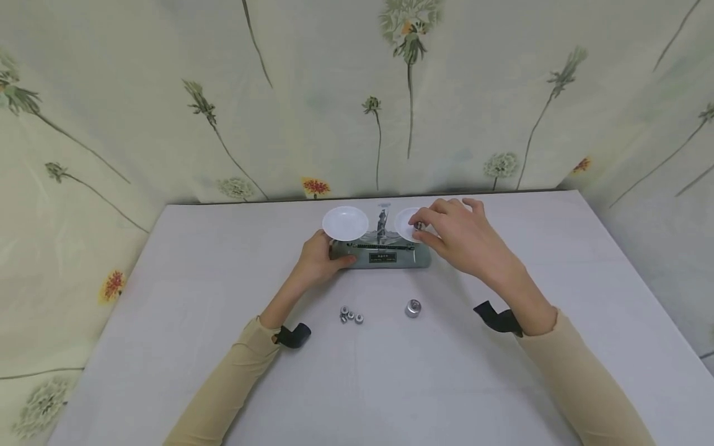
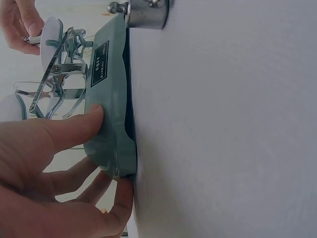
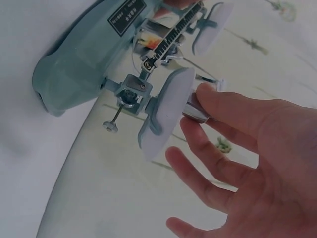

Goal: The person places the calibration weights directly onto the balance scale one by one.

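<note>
A green balance scale (image 1: 415, 257) with two white pans stands near the table's far edge. My left hand (image 1: 318, 257) grips the left end of its base, the thumb on the front face and the other fingers around the end. Between thumb and fingers, my right hand (image 1: 465, 238) pinches a small metal weight (image 3: 196, 110) at the surface of the right pan (image 3: 171, 111). Whether the weight bears fully on the pan I cannot tell. The left pan (image 1: 345, 223) holds nothing.
On the white table (image 1: 251, 396), in front of the scale, lie several small metal weights (image 1: 351, 315) in a cluster. A larger knobbed weight (image 1: 413, 308) stands to their right. Flower-patterned cloth (image 1: 334, 124) hangs behind the table.
</note>
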### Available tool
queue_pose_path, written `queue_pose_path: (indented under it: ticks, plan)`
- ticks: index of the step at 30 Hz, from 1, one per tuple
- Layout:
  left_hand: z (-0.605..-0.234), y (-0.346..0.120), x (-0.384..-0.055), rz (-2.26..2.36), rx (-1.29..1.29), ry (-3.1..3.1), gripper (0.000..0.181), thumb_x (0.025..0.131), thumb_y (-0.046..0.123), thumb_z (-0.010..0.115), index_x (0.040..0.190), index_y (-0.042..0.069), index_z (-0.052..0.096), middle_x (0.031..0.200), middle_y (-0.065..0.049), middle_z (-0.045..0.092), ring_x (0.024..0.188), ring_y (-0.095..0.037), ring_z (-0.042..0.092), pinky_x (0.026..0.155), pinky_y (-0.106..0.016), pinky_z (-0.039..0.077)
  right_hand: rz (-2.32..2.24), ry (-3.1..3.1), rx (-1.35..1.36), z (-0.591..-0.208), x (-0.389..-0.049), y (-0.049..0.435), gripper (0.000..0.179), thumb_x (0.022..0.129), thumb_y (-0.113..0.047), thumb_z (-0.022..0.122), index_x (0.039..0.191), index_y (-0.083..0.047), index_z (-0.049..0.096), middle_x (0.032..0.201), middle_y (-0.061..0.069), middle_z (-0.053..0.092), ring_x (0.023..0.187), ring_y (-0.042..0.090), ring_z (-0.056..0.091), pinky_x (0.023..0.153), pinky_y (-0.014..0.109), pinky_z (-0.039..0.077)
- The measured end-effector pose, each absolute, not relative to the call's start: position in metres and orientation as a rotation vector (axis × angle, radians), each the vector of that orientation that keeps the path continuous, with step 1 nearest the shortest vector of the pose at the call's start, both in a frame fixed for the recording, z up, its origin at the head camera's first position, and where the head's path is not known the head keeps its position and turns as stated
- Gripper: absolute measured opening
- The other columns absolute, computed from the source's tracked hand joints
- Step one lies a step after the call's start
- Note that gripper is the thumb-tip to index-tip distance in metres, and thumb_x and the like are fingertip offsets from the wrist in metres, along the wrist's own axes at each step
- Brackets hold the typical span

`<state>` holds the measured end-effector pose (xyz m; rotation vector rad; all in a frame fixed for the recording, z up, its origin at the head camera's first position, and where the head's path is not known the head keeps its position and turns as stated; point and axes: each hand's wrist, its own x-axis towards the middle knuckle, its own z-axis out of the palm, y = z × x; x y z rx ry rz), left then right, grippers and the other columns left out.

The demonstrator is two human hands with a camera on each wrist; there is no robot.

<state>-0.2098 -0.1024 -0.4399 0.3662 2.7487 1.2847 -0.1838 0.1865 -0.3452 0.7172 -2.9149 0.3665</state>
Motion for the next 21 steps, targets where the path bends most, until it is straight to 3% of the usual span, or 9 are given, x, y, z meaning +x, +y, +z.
queue_pose_path:
  ticks: [21]
  plan:
    - [-0.4403, -0.1028, -0.2110, 1.284, 0.379, 2.755, 0.070, 0.092, 0.015, 0.085, 0.152, -0.003, 0.053, 0.151, -0.029, 0.060, 0.147, -0.044, 0.055, 0.126, -0.055, 0.043, 0.381, -2.935, 0.704, -0.3515, -0.1918, 0.1825, 0.021, 0.103, -0.021, 0.074, 0.124, -0.017, 0.077, 0.112, 0.007, 0.073, 0.111, 0.029, 0.067, 0.120, 0.078, 0.026]
